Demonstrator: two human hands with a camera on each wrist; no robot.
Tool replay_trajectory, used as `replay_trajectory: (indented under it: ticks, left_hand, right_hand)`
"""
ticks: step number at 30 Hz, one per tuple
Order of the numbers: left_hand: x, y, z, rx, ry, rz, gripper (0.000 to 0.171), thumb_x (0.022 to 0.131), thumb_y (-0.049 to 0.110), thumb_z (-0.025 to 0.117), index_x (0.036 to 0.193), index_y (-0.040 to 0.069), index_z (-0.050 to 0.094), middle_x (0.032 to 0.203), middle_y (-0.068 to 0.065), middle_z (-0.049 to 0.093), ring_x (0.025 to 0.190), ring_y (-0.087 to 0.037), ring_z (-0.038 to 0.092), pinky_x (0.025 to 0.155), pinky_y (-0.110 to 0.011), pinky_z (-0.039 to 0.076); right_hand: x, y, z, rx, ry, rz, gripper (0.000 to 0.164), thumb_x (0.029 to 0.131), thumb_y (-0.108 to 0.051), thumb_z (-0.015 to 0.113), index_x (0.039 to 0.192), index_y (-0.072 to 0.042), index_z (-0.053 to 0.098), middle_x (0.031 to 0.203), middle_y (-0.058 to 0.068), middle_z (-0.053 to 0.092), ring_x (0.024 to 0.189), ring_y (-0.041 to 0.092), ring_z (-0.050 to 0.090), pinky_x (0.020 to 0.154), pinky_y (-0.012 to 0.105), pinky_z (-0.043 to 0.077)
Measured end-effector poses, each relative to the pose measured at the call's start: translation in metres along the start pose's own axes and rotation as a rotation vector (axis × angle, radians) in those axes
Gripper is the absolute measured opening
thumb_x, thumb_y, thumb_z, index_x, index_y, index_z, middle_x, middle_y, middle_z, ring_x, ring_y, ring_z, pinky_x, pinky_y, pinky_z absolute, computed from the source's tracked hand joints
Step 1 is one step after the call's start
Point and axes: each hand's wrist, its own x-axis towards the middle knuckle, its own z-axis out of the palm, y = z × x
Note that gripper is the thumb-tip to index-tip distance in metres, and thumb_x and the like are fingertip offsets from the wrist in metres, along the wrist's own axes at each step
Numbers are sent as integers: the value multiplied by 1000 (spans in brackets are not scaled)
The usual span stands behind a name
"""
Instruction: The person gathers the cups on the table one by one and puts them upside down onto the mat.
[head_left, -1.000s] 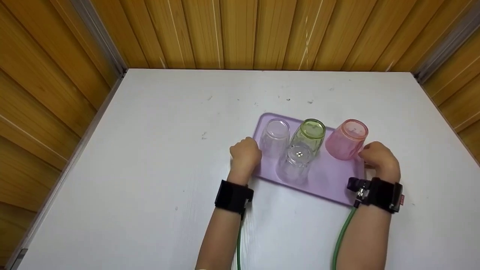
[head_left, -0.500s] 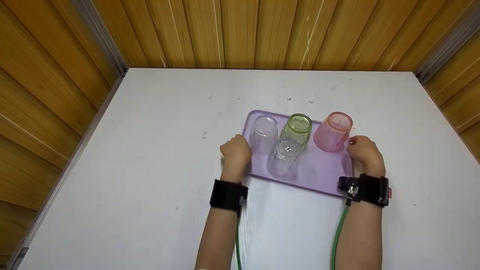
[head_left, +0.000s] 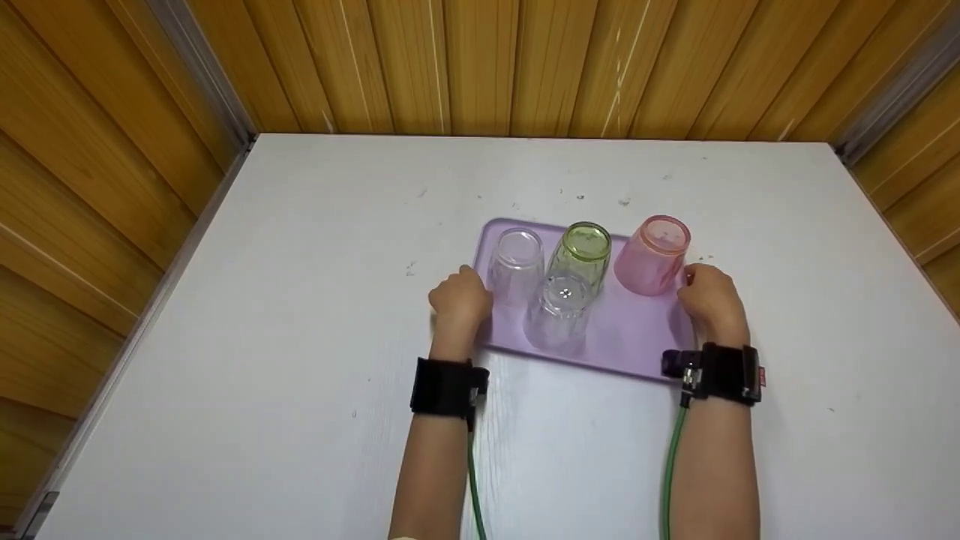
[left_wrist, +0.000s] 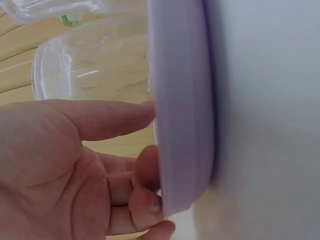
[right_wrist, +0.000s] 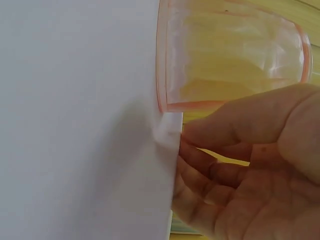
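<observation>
A purple tray point(head_left: 637, 341) lies aslant between my hands, bearing upside-down glasses. At its left end stands a clear glass point(head_left: 516, 274), with a green glass point(head_left: 589, 244) beside it and another clear glass point(head_left: 556, 322) in front. The pink glass point(head_left: 651, 259) is near the right end. My left hand point(head_left: 461, 300) grips the tray's left end; the left wrist view shows the thumb at the rim point(left_wrist: 182, 110) and the other fingers curled against it. My right hand point(head_left: 714, 300) grips the right end, close to the pink glass point(right_wrist: 235, 55); its fingertips are partly hidden.
The white table point(head_left: 300, 337) extends around the tray on every side. Wood-patterned panels point(head_left: 480, 67) stand behind it and at both sides. Black wrist straps point(head_left: 442, 386) with green cables point(head_left: 673, 465) trailing toward the near edge are on both wrists.
Both hands have moved the tray with its glasses leftward and slightly away from me, and it has turned a little straighter. The glasses keep their places on it.
</observation>
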Motion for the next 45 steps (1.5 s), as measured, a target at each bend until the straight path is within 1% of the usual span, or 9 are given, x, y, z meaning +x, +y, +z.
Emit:
replay_trajectory:
  ticks: [3,5,10,13,17,24,29,36,45]
  left_hand:
    - [1,-3,0,-8,9,-3,34,86,23,54,112,1,53,104,-15,64,96,-30,61,80,-41,47]
    - [2,-4,0,-6,14,-10,33,86,22,54,112,1,53,105,-15,64,96,-31,61,80,-41,47]
    - [5,-8,-3,11,-3,-36,36,88,18,49,119,0,50,108,-16,63,98,-31,61,82,-41,47]
    - [6,-10,-4,-1,-13,-52,39,87,16,48,122,-1,48,109,-17,62,99,-31,60,81,-41,48]
    - [6,-12,-5,-31,-18,-63,40,87,14,48,123,-2,47,110,-18,62,100,-31,60,78,-40,49]
    - [7,-16,-7,-53,-15,-69,41,87,14,48,125,-2,45,111,-19,60,101,-32,59,80,-41,49]
    - [9,-21,-9,-59,-9,-73,44,87,16,48,126,-3,44,112,-20,60,102,-32,59,80,-42,48]
    - [9,-30,-10,-79,31,-103,41,87,16,48,124,-3,46,111,-20,61,101,-33,59,80,-42,49]
    - [7,-38,-14,-156,53,-179,29,89,10,43,114,-1,51,109,-18,62,101,-32,60,79,-42,49]
  right_hand:
    - [0,-2,1,-3,16,-22,27,75,0,38,94,11,53,86,23,53,77,31,47,64,35,38]
    - [0,-3,1,-7,7,-35,26,75,0,39,93,10,54,85,22,54,76,30,48,63,34,38]
    - [2,-6,-1,118,-128,-16,48,82,-5,45,127,12,41,121,31,49,104,36,47,88,45,40]
    - [3,-8,-1,189,-188,-11,54,86,-6,45,134,13,30,133,33,36,120,40,37,100,50,31]
    - [3,-9,0,238,-214,-35,56,88,-6,44,136,14,23,138,34,29,128,44,28,104,51,25]
    - [4,-9,4,280,-224,-66,55,90,-5,40,138,13,18,141,34,23,131,45,22,107,51,20]
    - [5,-13,6,321,-289,-60,56,93,-8,38,139,13,14,144,32,14,135,43,12,108,51,15]
    - [8,-12,12,483,-359,-95,58,95,-9,37,140,11,8,148,28,6,137,40,6,109,50,12]
    - [16,-11,27,653,-334,-118,56,95,-8,38,143,4,13,151,19,7,139,29,0,111,44,6]
